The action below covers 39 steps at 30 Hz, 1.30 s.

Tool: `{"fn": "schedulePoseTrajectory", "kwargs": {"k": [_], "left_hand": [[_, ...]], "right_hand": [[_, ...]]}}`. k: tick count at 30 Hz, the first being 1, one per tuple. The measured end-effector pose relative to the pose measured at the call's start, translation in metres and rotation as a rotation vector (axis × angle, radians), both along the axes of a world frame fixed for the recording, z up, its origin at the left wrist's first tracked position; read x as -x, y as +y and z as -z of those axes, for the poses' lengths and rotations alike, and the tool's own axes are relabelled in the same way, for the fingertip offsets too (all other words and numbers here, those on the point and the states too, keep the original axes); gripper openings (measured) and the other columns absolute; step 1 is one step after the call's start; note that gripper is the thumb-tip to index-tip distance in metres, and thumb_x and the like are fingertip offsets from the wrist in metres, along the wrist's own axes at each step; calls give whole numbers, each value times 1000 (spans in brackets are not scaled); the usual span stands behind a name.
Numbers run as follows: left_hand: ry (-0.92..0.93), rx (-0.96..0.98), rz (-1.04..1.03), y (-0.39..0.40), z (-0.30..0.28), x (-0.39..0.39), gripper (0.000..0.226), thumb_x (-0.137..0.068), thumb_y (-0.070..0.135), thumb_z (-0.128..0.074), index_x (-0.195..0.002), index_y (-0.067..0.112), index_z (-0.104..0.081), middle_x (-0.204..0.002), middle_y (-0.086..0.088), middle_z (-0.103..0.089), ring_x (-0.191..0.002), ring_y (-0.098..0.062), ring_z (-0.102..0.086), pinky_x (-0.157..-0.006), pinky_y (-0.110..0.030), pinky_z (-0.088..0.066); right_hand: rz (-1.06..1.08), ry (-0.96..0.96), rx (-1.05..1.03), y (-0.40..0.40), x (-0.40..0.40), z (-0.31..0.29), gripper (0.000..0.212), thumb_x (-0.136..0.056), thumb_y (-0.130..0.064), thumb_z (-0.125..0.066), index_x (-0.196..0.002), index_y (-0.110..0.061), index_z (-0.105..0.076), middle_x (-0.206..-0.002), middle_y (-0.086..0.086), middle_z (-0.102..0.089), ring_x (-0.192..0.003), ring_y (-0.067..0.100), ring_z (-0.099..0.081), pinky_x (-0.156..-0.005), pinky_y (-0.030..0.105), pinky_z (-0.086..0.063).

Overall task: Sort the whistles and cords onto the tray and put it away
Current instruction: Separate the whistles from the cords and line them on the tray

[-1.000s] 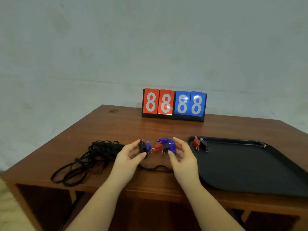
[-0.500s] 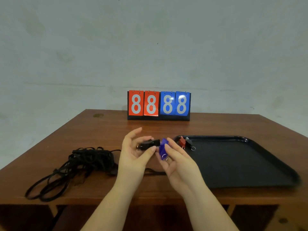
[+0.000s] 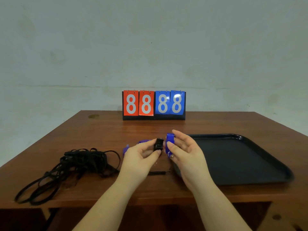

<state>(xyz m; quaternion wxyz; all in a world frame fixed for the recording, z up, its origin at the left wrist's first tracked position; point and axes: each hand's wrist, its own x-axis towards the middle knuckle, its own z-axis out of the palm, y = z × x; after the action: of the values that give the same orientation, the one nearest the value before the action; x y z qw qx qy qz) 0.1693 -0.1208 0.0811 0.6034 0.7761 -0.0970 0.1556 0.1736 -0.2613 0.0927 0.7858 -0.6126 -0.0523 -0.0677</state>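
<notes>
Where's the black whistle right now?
In the head view, the black whistle is pinched in the left hand above the table's middle, beside the blue whistle in the right hand.

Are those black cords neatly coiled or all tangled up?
Tangled. The black cords lie in a loose heap on the table, with loops trailing toward its front edge.

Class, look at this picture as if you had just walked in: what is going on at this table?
A person stands at a brown wooden table, sorting whistles. The left hand pinches a small black plastic whistle; the right hand holds a blue plastic whistle. More blue whistles lie behind the left hand. A tangled pile of black cords lies to the left, a black plastic tray to the right. A red-and-blue flip scoreboard stands behind.
</notes>
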Motion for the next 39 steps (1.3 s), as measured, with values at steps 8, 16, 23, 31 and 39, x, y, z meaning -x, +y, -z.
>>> {"fn": "schedulePoseTrajectory", "kwargs": {"k": [8,16,23,31,39], "left_hand": [[135,-248,-10,-52,-12,-24,45,-80,30,-71,-123,25,-59,-103,9,-68,-88,3,-60,-79,-14,-43],[185,-769,20,-108,15,-54,51,-83,49,-61,-128,25,-54,-122,5,-62,-110,-10,-56,-97,-31,-46],[154,-711,-11,-110,23,-60,63,-79,61,-57,-132,28,-50,-120,9,-61,-114,-11,-50,-99,-33,-41],[214,-699,152,-100,20,-62,57,-83,41,-64,-136,29,-45,-127,12,-57,-107,-3,-52,-87,-18,-39],[204,-726,114,-110,21,-67,47,-86,29,-63,-131,26,-51,-120,4,-61,-106,-10,-58,-92,-24,-46]], "right_hand": [[162,23,297,-73,-25,-2,41,-81,-8,-68,-110,-34,-56,-113,-4,-65,-103,13,-63,-88,34,-53],[104,167,1093,-121,-38,34,59,-87,-9,-61,-136,-35,-42,-138,-6,-49,-123,11,-50,-99,29,-43],[77,175,1168,-132,-43,34,59,-86,-21,-63,-139,-32,-38,-133,-8,-53,-118,11,-51,-98,29,-43],[44,211,1075,-146,-46,27,55,-84,-22,-68,-134,-28,-47,-126,-8,-59,-106,10,-58,-90,25,-45],[22,238,1045,-140,-59,30,47,-83,-18,-68,-127,-25,-54,-124,-6,-61,-102,10,-59,-84,22,-46]]}}
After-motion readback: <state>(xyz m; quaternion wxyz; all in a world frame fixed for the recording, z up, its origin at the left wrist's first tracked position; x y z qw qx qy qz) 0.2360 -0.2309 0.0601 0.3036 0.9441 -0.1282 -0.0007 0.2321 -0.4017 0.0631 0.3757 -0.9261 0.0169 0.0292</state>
